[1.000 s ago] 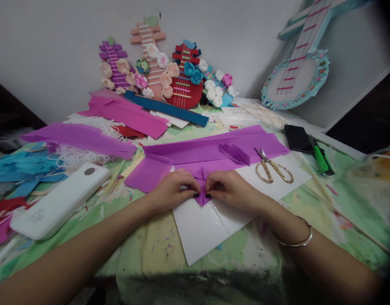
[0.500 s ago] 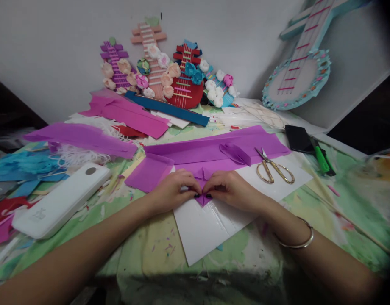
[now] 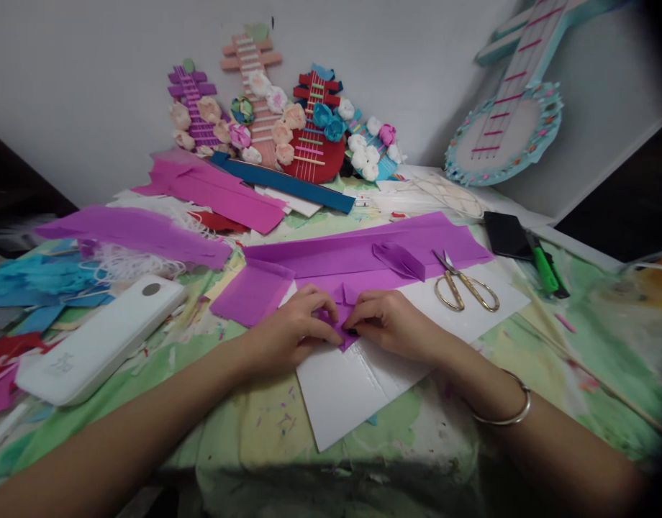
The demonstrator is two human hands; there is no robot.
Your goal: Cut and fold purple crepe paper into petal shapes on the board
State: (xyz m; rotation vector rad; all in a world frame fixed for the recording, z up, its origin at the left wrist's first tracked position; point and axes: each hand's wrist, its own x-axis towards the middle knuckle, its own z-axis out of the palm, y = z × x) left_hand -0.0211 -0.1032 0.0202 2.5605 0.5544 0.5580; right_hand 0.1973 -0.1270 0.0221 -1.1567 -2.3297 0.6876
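Between my two hands lies a small folded piece of purple crepe paper (image 3: 345, 345), over a white board (image 3: 357, 403). My left hand (image 3: 300, 322) has its thumb and fingers curled around the left side of this piece. On the right side, my right hand (image 3: 393, 324) pinches the paper between thumb and fingers; its lower point shows below the fingertips. Just beyond the hands are a long purple crepe strip (image 3: 363, 248), a leaf-shaped folded purple piece (image 3: 400, 261) and a purple square (image 3: 254, 291). Gold-handled scissors (image 3: 465, 284) rest open right of my right hand.
A white power bank (image 3: 101, 342) lies at the left, near white string (image 3: 131, 262) and pink crepe paper (image 3: 217, 191). Decorated paper guitars (image 3: 314, 144) lean on the wall. A black phone (image 3: 506, 234) and green cutter (image 3: 545, 266) lie at the right.
My left thumb and index finger have spread slightly and shifted on the folded paper. The right hand stays pinched at nearly the same spot.
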